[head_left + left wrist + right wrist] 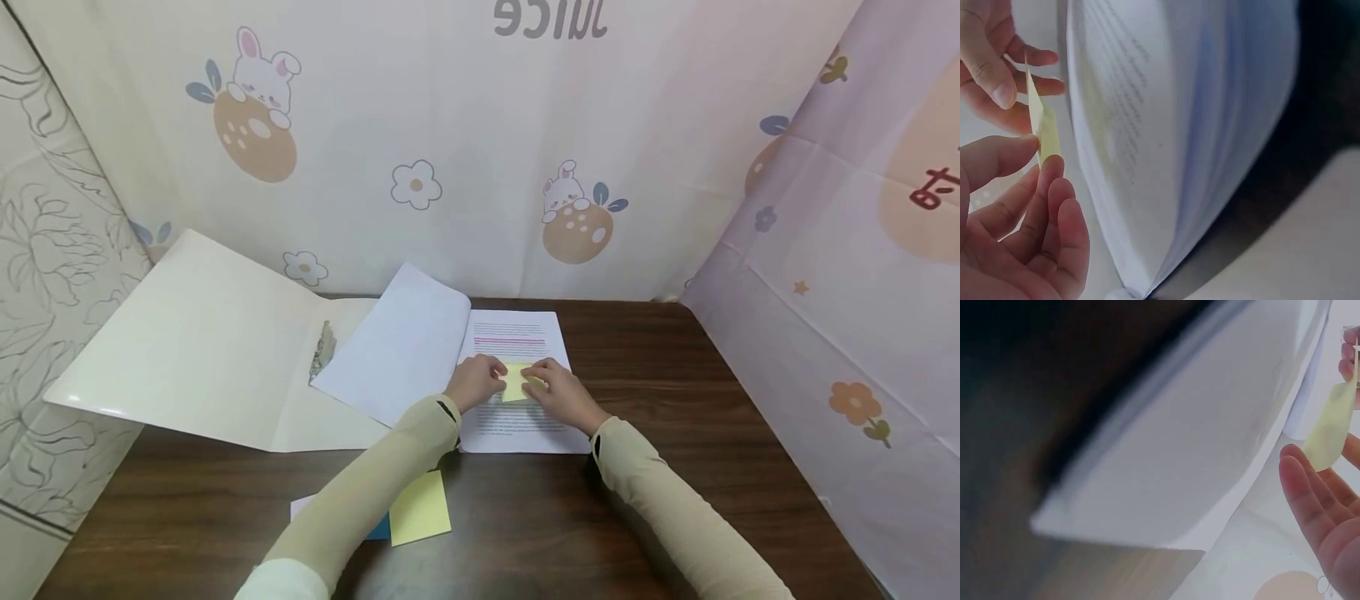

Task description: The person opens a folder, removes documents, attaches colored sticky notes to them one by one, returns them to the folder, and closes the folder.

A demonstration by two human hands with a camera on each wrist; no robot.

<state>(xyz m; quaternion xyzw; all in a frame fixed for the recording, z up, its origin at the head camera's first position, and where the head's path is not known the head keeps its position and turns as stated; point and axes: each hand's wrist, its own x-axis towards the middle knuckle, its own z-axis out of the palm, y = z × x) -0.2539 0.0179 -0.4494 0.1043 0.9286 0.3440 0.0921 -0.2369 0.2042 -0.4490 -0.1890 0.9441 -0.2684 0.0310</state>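
Observation:
A small yellow sticky note is held a little above a printed page with a pink highlighted line. My left hand pinches the note's left edge between thumb and forefinger; in the left wrist view that hand has its other fingers loosely bent beside the note. From the opposite side my right hand grips the right edge. The right wrist view has the right hand's fingers about the end of the note. Part of the printed text is hidden behind both hands.
A white binder lies open at the left, with a metal clip. Turned-over sheets lean across it. A yellow sticky pad and a blue piece lie near the left forearm on the dark wooden table.

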